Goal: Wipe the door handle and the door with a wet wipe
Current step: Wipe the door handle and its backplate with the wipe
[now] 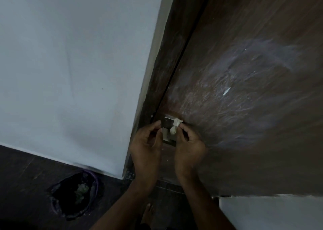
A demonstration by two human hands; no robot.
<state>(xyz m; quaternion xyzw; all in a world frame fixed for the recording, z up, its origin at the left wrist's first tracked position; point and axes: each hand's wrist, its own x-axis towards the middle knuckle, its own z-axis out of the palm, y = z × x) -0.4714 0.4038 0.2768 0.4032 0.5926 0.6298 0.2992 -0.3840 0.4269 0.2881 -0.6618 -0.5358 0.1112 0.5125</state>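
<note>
A dark brown wooden door [244,72] fills the right side, streaked with pale smears. Its metal handle plate [167,125] sits near the door's left edge, partly hidden by my hands. My right hand [189,146] pinches a small crumpled white wet wipe [175,126] against the handle plate. My left hand [148,142] is raised just left of the plate, thumb and fingers close together near its edge; whether it holds anything is unclear.
A white wall [70,72] stands left of the door frame [157,72]. On the dark floor at lower left sits a bin lined with a black bag [76,196]. A bare foot [148,212] shows below my arms. A white surface [271,212] lies at lower right.
</note>
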